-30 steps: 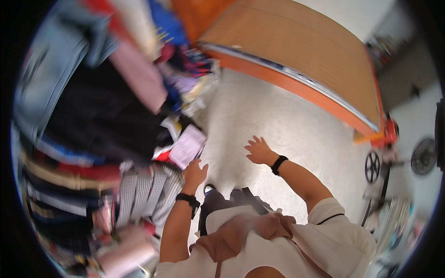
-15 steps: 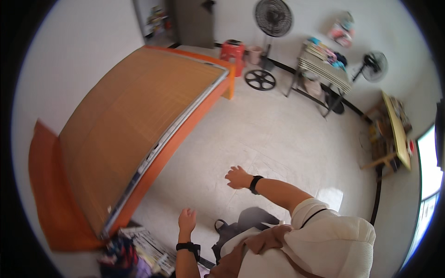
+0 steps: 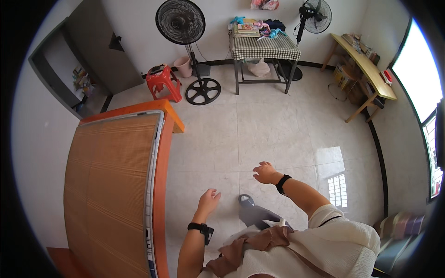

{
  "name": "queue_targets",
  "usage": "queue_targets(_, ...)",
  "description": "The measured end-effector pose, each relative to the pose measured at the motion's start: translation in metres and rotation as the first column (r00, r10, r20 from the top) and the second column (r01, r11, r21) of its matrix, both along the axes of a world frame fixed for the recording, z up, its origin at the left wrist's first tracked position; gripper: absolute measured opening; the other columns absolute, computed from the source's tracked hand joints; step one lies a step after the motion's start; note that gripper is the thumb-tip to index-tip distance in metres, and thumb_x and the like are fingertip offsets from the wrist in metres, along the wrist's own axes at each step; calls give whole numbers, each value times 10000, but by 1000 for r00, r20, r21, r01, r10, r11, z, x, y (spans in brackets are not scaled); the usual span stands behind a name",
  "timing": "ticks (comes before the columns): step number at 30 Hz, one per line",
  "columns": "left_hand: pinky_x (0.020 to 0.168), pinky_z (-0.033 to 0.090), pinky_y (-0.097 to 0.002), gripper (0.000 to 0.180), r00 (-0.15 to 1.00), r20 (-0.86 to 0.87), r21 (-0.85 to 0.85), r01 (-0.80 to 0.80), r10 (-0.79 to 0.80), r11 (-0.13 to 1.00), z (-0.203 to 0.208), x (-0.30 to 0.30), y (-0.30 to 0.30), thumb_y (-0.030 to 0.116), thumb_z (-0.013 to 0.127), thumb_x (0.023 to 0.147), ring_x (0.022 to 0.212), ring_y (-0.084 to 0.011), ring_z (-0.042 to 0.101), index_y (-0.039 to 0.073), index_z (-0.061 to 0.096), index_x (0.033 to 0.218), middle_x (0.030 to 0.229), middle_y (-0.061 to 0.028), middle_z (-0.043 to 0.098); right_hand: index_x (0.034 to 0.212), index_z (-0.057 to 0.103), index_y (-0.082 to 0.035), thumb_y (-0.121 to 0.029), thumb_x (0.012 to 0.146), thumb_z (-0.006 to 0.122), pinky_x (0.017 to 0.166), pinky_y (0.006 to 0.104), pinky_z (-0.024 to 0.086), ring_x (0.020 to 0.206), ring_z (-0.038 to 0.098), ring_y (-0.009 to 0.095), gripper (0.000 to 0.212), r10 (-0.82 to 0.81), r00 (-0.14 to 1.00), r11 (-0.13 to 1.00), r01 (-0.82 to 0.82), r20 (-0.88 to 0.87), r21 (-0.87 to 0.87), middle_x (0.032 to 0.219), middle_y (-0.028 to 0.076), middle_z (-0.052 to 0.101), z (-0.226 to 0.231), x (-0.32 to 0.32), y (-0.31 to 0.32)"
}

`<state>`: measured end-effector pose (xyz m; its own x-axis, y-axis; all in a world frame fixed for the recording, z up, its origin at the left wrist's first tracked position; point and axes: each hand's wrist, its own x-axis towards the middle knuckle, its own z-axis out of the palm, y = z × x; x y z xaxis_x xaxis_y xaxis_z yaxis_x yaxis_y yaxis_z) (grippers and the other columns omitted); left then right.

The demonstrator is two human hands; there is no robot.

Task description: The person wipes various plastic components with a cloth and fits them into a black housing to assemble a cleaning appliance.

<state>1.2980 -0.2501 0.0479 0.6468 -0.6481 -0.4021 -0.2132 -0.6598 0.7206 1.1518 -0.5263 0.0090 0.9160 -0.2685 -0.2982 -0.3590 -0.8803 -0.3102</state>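
Observation:
My left hand (image 3: 209, 202) hangs in the air over the tiled floor, holding nothing, its fingers loosely apart. A black band (image 3: 202, 228) is on that wrist. Ahead and to the right, my right hand (image 3: 266, 173) is raised with bent, parted fingers and nothing in it; a black wristband (image 3: 282, 184) sits behind it. Nearest to my left hand is the bed (image 3: 160, 199), whose orange wooden frame carries a brown woven mat (image 3: 111, 180). Neither hand touches anything. A grey slipper (image 3: 246, 200) shows on my foot between the hands.
Ahead stand a black pedestal fan (image 3: 181, 22), a red plastic stool (image 3: 163, 83), a pink bin (image 3: 183, 66) and a table with a checked cloth (image 3: 264, 47). A second fan (image 3: 316, 16) is behind it. A wooden desk (image 3: 364, 62) lines the right wall, near a window (image 3: 417, 69).
My view has turned left and moved forward; the bed is now at my left and the fan, stool and table are straighter ahead. Both hands remain empty.

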Motion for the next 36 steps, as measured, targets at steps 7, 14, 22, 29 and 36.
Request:
queue_targets(7,844,483,-335,471,994,-89,-104,53,-62,993,12,114,-115,341,619,845,997,-268,620,11,551,1174,1081,-181,632,1095,615,-141,-366,855,530,1022,531,289,1162,468,311,340,13,1000,998,-13,-8,-55,1074,102,635,31,131,-74)
queue_targets(14,848,480,-364,463,992,-62,118,119,-112,986,-36,291,-142,330,621,828,1003,-288,615,14,562,1160,1092,-181,631,1151,585,-124,-353,864,527,1023,546,294,1161,466,327,372,62,997,998,-60,-43,31,1106,107,625,38,297,-121)
queue_targets(22,856,469,-382,449,975,101,-50,202,-196,978,0,506,-263,345,608,834,1016,-316,598,25,564,1147,1092,-187,623,1284,493,-193,-372,871,525,903,482,422,1078,556,341,451,-115,977,989,130,-179,71,1093,153,626,64,462,-212)
queue_targets(29,776,500,-322,388,967,79,-197,252,-241,947,6,615,-389,280,643,839,897,-232,636,7,572,1104,975,-156,655,1229,540,-170,-411,864,521,914,493,389,1053,579,310,437,-199,950,970,226,-240,91,1034,98,665,52,570,-298)
queue_targets(36,768,500,-349,343,997,-19,-297,62,-71,953,-4,721,-498,278,635,838,880,-273,646,23,582,1062,928,-153,670,1181,577,-148,-451,846,542,885,484,453,1057,581,331,453,-121,971,973,157,-208,168,1047,123,656,14,705,-414)
